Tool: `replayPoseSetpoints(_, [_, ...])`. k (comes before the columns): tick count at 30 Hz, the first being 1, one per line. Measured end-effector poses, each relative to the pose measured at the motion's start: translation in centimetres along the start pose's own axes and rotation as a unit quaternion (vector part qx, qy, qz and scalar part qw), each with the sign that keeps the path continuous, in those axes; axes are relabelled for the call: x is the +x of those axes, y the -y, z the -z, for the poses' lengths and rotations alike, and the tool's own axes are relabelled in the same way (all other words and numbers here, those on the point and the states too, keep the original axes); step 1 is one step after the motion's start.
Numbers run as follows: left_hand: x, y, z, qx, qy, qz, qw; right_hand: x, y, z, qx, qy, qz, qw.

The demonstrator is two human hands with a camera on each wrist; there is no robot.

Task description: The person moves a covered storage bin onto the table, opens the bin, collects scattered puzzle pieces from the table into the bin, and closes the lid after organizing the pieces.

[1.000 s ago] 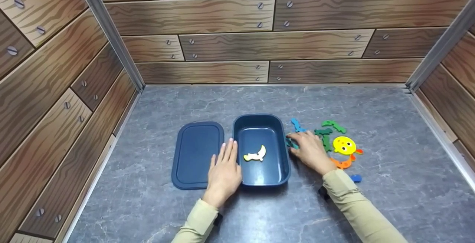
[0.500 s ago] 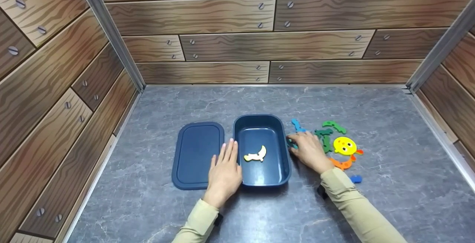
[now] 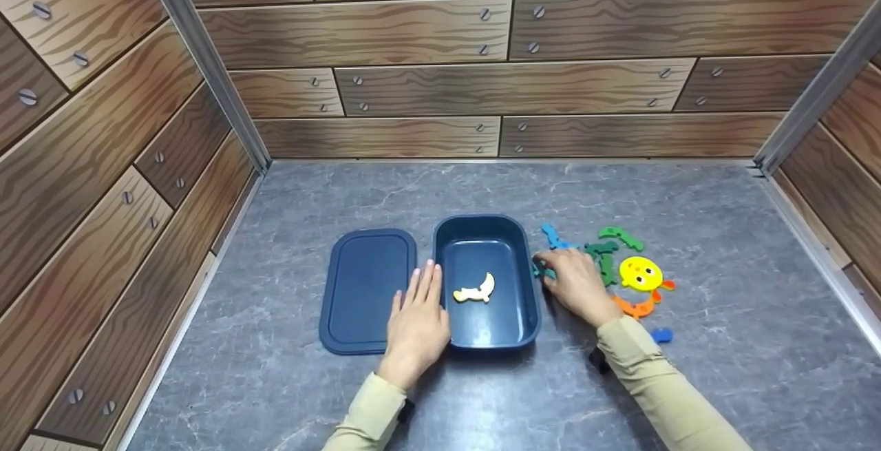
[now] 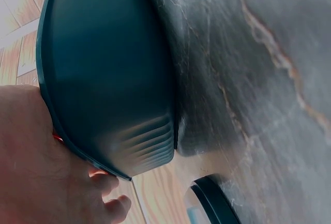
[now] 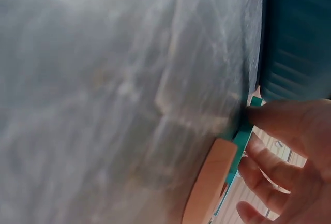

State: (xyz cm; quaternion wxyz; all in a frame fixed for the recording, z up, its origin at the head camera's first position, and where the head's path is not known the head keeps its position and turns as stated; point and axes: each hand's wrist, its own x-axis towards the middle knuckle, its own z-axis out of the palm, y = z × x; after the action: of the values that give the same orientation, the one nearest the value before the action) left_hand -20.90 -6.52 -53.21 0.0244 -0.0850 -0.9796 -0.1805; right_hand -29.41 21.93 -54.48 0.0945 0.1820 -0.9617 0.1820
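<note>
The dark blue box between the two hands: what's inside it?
Inside the box, one small yellowish curved piece lies on the floor. No other piece shows there. Whatever is directly beneath that piece is covered, so I can't tell.

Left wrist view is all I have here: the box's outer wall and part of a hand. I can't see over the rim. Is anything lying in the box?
Observer: Yes, the head view shows one pale yellow piece on the floor of the box.
Operator: Good. What is happening on the other side?
Observer: The right hand pinches a teal piece beside the box's right wall.
Operator: Does anything out there have a face on it?
Observer: Yes, a round yellow piece with two eyes lies to the right of that hand, among other coloured pieces.
</note>
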Motion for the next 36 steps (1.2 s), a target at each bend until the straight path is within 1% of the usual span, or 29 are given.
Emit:
replayPoseSetpoints(7, [0.0, 0.1, -0.1, 0.002, 0.0, -0.001, 1.0, -0.4, -0.1, 0.3, -0.001, -0.018, 0.0, 0.9998])
replayPoseSetpoints(14, [-0.1, -0.1, -0.1, -0.002, -0.008, 0.0, 1.0, -0.9, 0.1, 0.7, 0.013, -0.037, 0.008, 0.9992])
replayPoseSetpoints(26, [-0.1, 0.0, -0.2, -0.002, -0.011, -0.002, 0.9999, -1.5, 0.8, 2.0, 0.033, -0.058, 0.003, 0.9978])
replayPoseSetpoints(36, [-0.1, 0.0, -0.2, -0.005, -0.014, -0.003, 0.9999, -1.9, 1.4, 3.0, 0.029, -0.086, 0.024, 0.9956])
